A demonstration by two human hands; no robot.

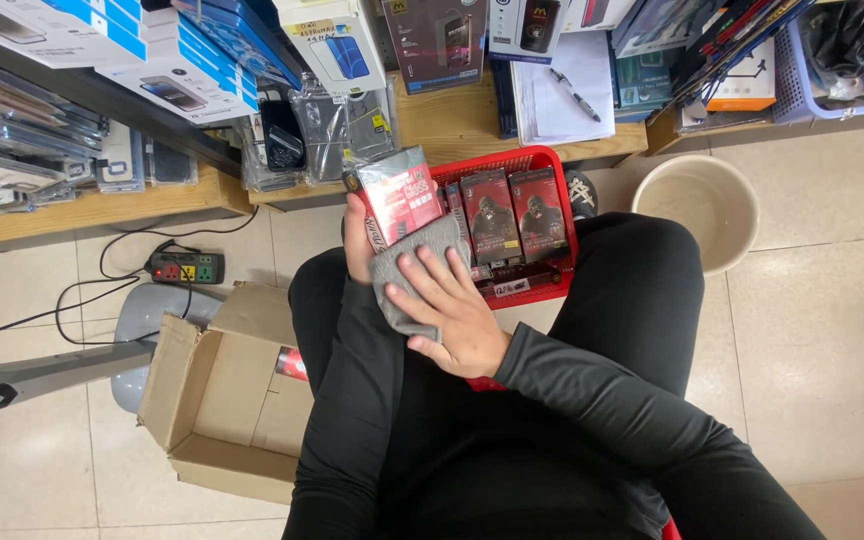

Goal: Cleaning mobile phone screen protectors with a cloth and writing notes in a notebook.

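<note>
- Hands meet over the lap of a seated person in black sleeves and trousers, seen from above.
- Left hand (357,240) comes up from below, its grip pinched on a flat red packet (399,195) held upright by its lower edge; most of the fingers are hidden behind the packet and the cloth.
- Right hand (449,310) lies flat with fingers spread, pressing a grey cloth (414,270) against the lower part of the packet and the left palm.
- Red basket (552,165) rests just beyond the knees, touching the cloth's far side; dark red boxes (512,212) stand in a row inside it.
- Open cardboard box (217,395) sits on the tiled floor at the person's left, beside the thigh, with a red item showing at its inner edge.
- Power strip (187,268) with black cables lies on the floor beyond the cardboard box.
- Beige bucket (697,205) stands on the floor to the right of the basket.
- Wooden shelf (452,125) along the top carries stacked packaged goods and a pen on paper.
</note>
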